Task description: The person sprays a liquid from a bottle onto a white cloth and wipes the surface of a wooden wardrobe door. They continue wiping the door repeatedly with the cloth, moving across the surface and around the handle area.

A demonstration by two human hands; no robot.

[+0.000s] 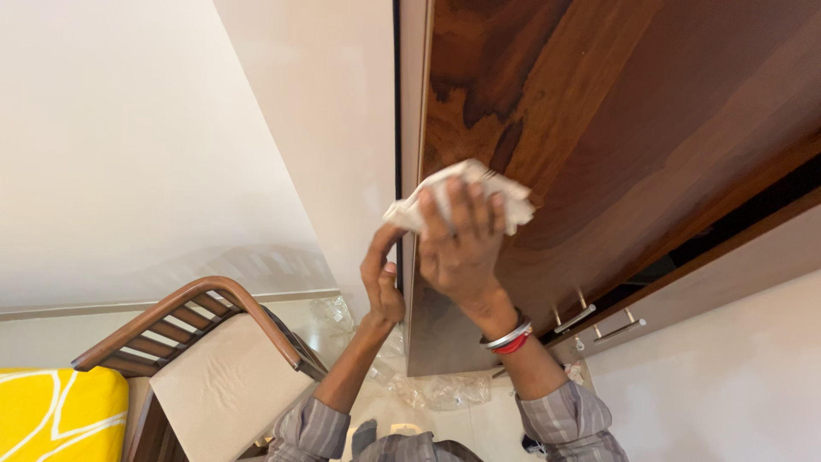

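Right hand (462, 248) presses a white cloth (457, 201) flat on the wardrobe door (616, 145); left hand (382, 282) grips the door's edge.

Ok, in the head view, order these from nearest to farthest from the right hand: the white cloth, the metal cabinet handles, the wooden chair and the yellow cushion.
1. White cloth: pressed under the right hand, on the dark wooden door.
2. Metal cabinet handles: lower right of the hand.
3. Wooden chair: lower left.
4. Yellow cushion: far lower left corner.

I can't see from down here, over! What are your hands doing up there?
Right hand presses white cloth flat on brown wardrobe door. Left hand grips the door's edge. Nothing blocking the cloth.
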